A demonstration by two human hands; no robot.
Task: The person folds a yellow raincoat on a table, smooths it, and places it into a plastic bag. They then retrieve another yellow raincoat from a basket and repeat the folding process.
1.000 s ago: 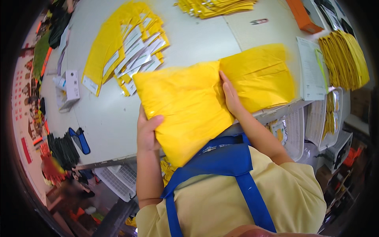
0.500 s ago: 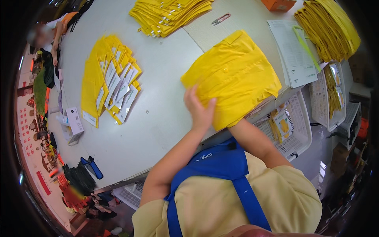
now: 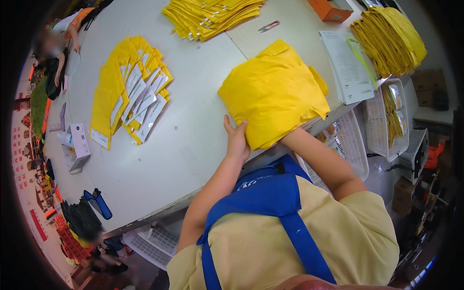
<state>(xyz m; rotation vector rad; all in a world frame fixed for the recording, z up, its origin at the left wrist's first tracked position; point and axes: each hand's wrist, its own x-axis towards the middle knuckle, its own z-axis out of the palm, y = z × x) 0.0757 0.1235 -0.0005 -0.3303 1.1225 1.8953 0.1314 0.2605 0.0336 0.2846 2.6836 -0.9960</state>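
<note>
A thick stack of yellow bags (image 3: 274,94) lies near the front edge of the grey table (image 3: 193,145). My left hand (image 3: 236,139) presses against the stack's near left corner, fingers at its edge. My right hand is hidden under the stack's near edge; only its forearm (image 3: 319,159) shows, reaching up from below the table edge. Whether that hand grips the stack cannot be seen.
A fanned row of yellow bags with white labels (image 3: 129,94) lies to the left. More yellow piles sit at the back (image 3: 212,17) and far right (image 3: 389,41). Papers (image 3: 348,65), small snips (image 3: 268,26), an orange box (image 3: 328,8), white baskets (image 3: 391,121), and another person (image 3: 60,53) are around.
The yellow stack has been set flatter on the table and my left hand has slid from its top to its near left corner. The view has shifted slightly.
</note>
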